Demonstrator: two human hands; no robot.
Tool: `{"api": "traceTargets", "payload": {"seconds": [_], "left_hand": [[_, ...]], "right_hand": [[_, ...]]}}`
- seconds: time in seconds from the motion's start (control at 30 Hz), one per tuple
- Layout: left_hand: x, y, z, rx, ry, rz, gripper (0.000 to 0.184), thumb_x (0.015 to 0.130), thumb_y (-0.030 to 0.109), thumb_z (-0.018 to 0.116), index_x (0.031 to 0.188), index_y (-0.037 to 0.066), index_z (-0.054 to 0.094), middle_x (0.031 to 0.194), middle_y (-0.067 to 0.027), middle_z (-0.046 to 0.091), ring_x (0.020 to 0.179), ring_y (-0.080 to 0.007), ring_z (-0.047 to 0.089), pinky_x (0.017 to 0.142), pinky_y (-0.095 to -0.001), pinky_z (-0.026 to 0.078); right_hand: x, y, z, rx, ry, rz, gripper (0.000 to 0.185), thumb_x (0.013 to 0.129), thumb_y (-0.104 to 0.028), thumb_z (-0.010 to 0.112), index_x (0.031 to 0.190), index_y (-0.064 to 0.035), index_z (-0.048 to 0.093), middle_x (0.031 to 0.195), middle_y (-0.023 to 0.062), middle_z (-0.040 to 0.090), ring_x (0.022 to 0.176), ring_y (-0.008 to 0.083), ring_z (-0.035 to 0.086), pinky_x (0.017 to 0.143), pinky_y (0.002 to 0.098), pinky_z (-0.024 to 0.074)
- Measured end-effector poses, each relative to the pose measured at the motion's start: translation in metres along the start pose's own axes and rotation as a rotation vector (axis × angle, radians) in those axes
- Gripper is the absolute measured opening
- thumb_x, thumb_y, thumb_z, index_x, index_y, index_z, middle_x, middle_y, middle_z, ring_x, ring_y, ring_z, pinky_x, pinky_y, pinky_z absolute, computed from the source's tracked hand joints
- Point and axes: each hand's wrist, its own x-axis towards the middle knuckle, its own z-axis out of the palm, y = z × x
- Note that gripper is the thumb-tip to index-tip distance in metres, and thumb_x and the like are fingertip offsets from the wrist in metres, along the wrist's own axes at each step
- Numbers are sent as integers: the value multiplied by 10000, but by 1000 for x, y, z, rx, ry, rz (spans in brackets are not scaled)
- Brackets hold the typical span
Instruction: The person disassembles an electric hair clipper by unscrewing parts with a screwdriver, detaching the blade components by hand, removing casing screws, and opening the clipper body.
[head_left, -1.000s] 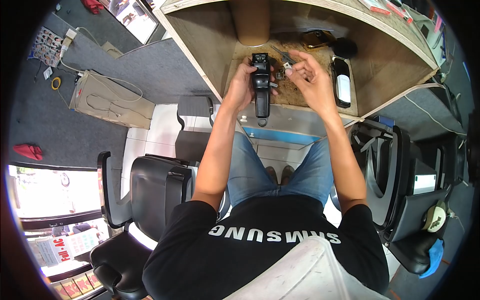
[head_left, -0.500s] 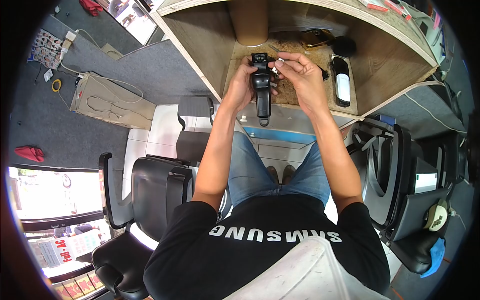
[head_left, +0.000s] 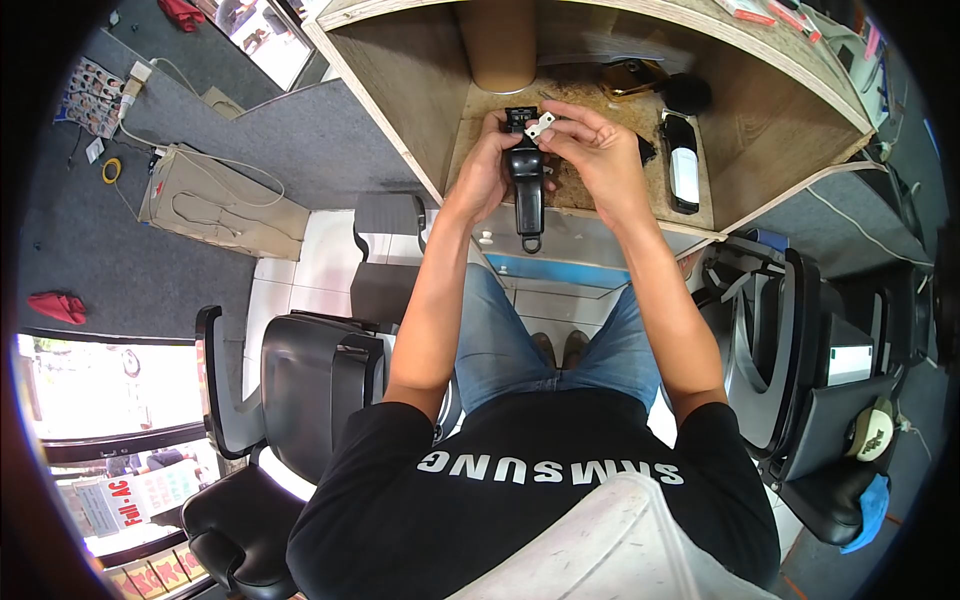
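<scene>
A black hair clipper lies upright in my left hand, its head end pointing away from me and its hanging loop toward me. My left fingers wrap round its upper body, with the thumb by the head. Between the thumb and fingertips of my right hand is a small silvery metal plate with holes, which looks like a clipper blade. The plate hovers over or touches the clipper head; I cannot tell which. Both hands are above the worn wooden shelf.
A second black-and-white clipper lies at the shelf's right side. A brown cylinder and a dark brush stand farther back. Black salon chairs flank me, one left and one right. A drawer unit sits below the shelf.
My right hand has shifted slightly left, bringing the metal plate over the clipper head and turning its flat, holed face into view. My left hand still holds the clipper.
</scene>
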Motion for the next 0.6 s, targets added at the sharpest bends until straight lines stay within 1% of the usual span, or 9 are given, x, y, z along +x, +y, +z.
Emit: {"api": "traceTargets", "payload": {"seconds": [0.13, 0.23, 0.33, 0.43, 0.5, 0.6], "left_hand": [[-2, 3, 4, 32, 21, -30, 314, 1043, 180, 390, 1331, 62, 347, 1202, -185, 583, 976, -264, 701, 738, -503, 672], [-3, 4, 5, 47, 19, -35, 315, 1049, 193, 394, 1334, 65, 347, 1180, -179, 587, 947, -254, 699, 718, -491, 671], [-3, 4, 6, 45, 17, -32, 320, 1053, 211, 401, 1336, 70, 350, 1168, -176, 591, 935, -248, 698, 707, -482, 669], [-4, 4, 6, 32, 10, -30, 320, 1055, 226, 403, 1334, 76, 357, 1173, -177, 596, 930, -244, 700, 702, -479, 667], [-4, 7, 7, 16, 12, -37, 313, 1057, 231, 404, 1330, 82, 362, 1178, -174, 600, 916, -243, 701, 704, -480, 666], [-3, 6, 6, 58, 15, -53, 335, 1052, 260, 387, 1344, 96, 365, 1216, -172, 591, 980, -257, 690, 731, -501, 666]], "right_hand": [[1, -1, 3, -176, 28, -100, 345, 928, 29, 715, 1271, 1, 719, 946, 50, 780, 844, 81, 707, 751, 235, 563], [1, 2, 6, -238, 50, -182, 324, 925, 13, 727, 1246, -24, 740, 910, 33, 771, 797, 63, 690, 712, 229, 555], [2, -1, 7, -344, 77, -198, 300, 898, -4, 762, 1196, -34, 760, 871, 27, 742, 750, 59, 662, 682, 233, 544], [0, -10, 6, -596, 97, -256, 266, 893, 1, 776, 1157, -27, 767, 897, -2, 695, 766, 58, 610, 698, 228, 523], [0, -12, 3, -670, 78, -320, 245, 873, -13, 794, 1117, -23, 771, 890, 14, 682, 752, 81, 611, 686, 242, 519], [0, -13, -1, -737, 60, -353, 234, 859, -24, 805, 1090, -20, 771, 894, 35, 674, 755, 113, 622, 685, 262, 524]]}}
